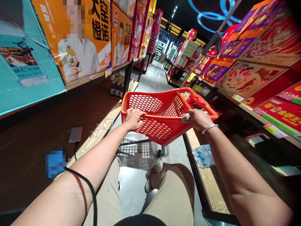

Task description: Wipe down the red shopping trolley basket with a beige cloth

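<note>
A red plastic shopping cart (156,130) with lattice sides stands crosswise in front of my knees, and its basket looks bare inside. My left hand (134,120) grips the near rim toward the left end, fingers hooked over the edge. At the right end of the same rim, my right hand (199,119) is closed on a small pale wad that looks like a cloth (186,118), pressed against the cart. A light bracelet (210,128) circles the right wrist. The cart's handle (203,102) is just beyond that hand.
Shelves with orange drink cartons (94,53) line the left; red and gold gift boxes (249,78) fill the right. On the low left ledge lies a phone-like device (75,135) with a cable. Plastic-wrapped bottles (204,156) sit on the right ledge. The aisle floor (154,70) runs ahead.
</note>
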The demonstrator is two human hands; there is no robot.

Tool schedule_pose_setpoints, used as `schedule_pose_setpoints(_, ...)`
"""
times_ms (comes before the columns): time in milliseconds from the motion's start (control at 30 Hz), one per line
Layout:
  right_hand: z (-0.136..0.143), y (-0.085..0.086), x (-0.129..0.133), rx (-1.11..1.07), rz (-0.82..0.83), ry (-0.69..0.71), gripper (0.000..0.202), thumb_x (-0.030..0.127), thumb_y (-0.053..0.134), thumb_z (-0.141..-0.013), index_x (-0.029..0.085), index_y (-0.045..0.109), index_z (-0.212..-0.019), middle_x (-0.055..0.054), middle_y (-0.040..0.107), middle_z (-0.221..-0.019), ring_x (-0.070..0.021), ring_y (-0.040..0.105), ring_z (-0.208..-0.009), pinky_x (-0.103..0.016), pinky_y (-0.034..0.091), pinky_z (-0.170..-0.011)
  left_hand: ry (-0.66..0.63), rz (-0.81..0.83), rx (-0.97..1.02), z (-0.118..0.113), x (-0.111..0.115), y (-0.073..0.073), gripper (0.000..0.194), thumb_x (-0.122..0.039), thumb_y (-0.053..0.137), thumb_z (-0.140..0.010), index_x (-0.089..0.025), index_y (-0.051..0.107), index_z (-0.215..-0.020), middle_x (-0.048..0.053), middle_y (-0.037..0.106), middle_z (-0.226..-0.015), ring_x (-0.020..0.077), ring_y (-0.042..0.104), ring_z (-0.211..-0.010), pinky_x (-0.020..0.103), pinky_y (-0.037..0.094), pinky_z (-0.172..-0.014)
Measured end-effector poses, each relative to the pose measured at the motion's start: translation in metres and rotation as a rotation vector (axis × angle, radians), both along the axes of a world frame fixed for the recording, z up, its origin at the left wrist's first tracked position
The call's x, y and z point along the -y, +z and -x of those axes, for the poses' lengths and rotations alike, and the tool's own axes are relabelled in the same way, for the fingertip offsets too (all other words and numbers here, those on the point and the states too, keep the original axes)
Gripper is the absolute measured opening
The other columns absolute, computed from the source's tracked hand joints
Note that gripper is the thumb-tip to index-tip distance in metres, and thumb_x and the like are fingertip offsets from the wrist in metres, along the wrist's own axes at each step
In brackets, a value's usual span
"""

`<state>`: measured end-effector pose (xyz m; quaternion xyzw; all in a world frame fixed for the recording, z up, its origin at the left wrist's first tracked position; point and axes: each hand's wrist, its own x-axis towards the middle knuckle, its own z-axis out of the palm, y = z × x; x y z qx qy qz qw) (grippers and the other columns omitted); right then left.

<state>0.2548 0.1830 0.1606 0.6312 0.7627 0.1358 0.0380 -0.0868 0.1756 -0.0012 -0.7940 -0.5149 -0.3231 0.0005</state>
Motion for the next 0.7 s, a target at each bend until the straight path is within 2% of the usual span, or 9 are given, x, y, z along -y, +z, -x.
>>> schedule_pose_setpoints(100, -0.027, 0.023, 0.001, -0.007, 0.028, -0.214, 0.027, 0.025, 0.059, -0.078, 0.024, 0.071, -0.102, -0.007, 0.072, -0.097, -0.0193, 0.063, -0.079, -0.028, 0.033, -0.062, -0.013, -0.003, 0.024, 0.001, -0.005, -0.001, 0.044, -0.025, 0.055, -0.075, -0.026, 0.062, -0.119, 0.006, 0.068, -0.119, 0.0280, 0.055, -0.121, 0.051, 0.029, -0.109)
schedule_pose_setpoints(167, -0.031, 0.027, 0.004, 0.005, 0.008, -0.263, 0.029, 0.027, 0.058, -0.078, 0.026, 0.071, -0.104, -0.005, 0.072, -0.097, -0.0200, 0.064, -0.081, -0.028, 0.035, -0.062, -0.022, -0.004, 0.023, 0.002, -0.008, -0.002, 0.046, -0.026, 0.055, -0.075, -0.026, 0.063, -0.120, 0.007, 0.068, -0.119, 0.0293, 0.054, -0.122, 0.054, 0.029, -0.110)
schedule_pose_setpoints(233, -0.026, 0.022, 0.008, 0.046, -0.049, -0.226, 0.028, 0.028, 0.057, -0.079, 0.024, 0.072, -0.103, -0.007, 0.072, -0.100, -0.0218, 0.065, -0.086, -0.030, 0.038, -0.065, -0.010, -0.009, 0.014, 0.004, -0.010, -0.003, 0.047, -0.025, 0.056, -0.074, -0.026, 0.063, -0.121, 0.007, 0.067, -0.121, 0.0307, 0.052, -0.126, 0.057, 0.025, -0.114)
schedule_pose_setpoints(300, -0.018, 0.014, 0.011, 0.091, -0.126, -0.175, 0.028, 0.028, 0.056, -0.081, 0.021, 0.072, -0.102, -0.010, 0.072, -0.102, -0.0240, 0.066, -0.090, -0.031, 0.040, -0.069, 0.030, -0.007, 0.006, 0.004, -0.011, -0.005, 0.053, -0.024, 0.057, -0.074, -0.028, 0.062, -0.127, 0.007, 0.063, -0.132, 0.0333, 0.044, -0.136, 0.063, 0.015, -0.120)
schedule_pose_setpoints(400, -0.006, 0.002, 0.017, 0.120, -0.179, -0.151, 0.031, 0.027, 0.055, -0.084, 0.017, 0.070, -0.109, -0.013, 0.071, -0.103, -0.0266, 0.066, -0.094, -0.032, 0.041, -0.072, 0.137, 0.027, 0.015, -0.002, -0.009, -0.007, 0.071, -0.024, 0.061, -0.073, -0.031, 0.051, -0.143, 0.008, 0.044, -0.156, 0.0402, 0.020, -0.152, 0.070, 0.002, -0.120)
schedule_pose_setpoints(467, 0.001, -0.002, 0.023, 0.138, -0.191, -0.137, 0.031, 0.026, 0.053, -0.087, 0.015, 0.069, -0.111, -0.015, 0.070, -0.105, -0.0281, 0.065, -0.096, -0.033, 0.041, -0.073, 0.184, 0.057, 0.031, -0.013, -0.004, -0.005, 0.078, -0.023, 0.062, -0.074, -0.031, 0.045, -0.150, 0.008, 0.033, -0.163, 0.0419, 0.011, -0.155, 0.072, 0.001, -0.120)
schedule_pose_setpoints(533, 0.010, -0.004, 0.031, 0.142, -0.199, -0.113, 0.030, 0.026, 0.051, -0.089, 0.015, 0.067, -0.111, -0.016, 0.069, -0.109, -0.0286, 0.064, -0.098, -0.033, 0.041, -0.073, 0.159, 0.088, 0.034, -0.029, 0.002, 0.001, 0.077, -0.024, 0.063, -0.077, -0.032, 0.043, -0.151, 0.008, 0.032, -0.164, 0.0407, 0.011, -0.155, 0.071, 0.003, -0.121)
schedule_pose_setpoints(700, 0.034, -0.007, 0.050, 0.119, -0.155, 0.035, 0.028, 0.019, 0.056, -0.084, 0.018, 0.066, -0.111, -0.013, 0.068, -0.111, -0.0269, 0.059, -0.098, -0.032, 0.039, -0.076, -0.058, 0.128, 0.009, -0.077, 0.011, 0.025, 0.071, -0.029, 0.060, -0.083, -0.032, 0.042, -0.151, 0.006, 0.037, -0.162, 0.0346, 0.025, -0.152, 0.069, 0.010, -0.121)
